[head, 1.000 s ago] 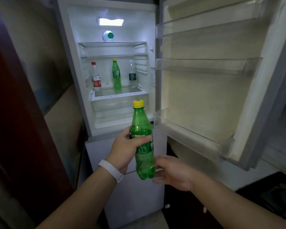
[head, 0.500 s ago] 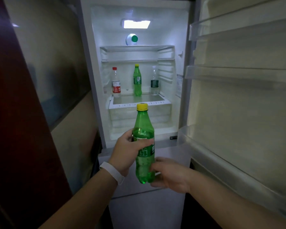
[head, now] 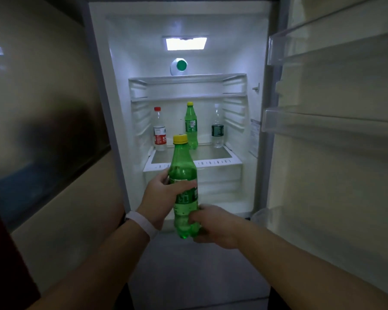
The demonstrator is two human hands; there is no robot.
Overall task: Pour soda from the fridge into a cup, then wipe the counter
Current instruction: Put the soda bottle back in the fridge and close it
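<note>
Dim room, and the brightest thing in it is the lamp (head: 186,43), glowing white at the top of the open fridge (head: 259,63). To the left is a beige wall (head: 65,220) with a dark glossy panel (head: 43,108) catching a pale reflection near its upper left corner. A dark red surface (head: 5,253) fills the lower left edge. On the right, the fridge door (head: 334,175) stands wide open, with clear shelves (head: 323,121) running across it.

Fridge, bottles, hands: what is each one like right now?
Fridge door, open.
Fridge light, on.
Green soda bottle in hand, upright, yellow cap on.
Left hand, grips that bottle's middle.
Right hand, holds its bottom.
Green bottle on shelf, standing, capped.
Red-capped bottle, standing.
Dark-labelled clear bottle, standing.
</note>
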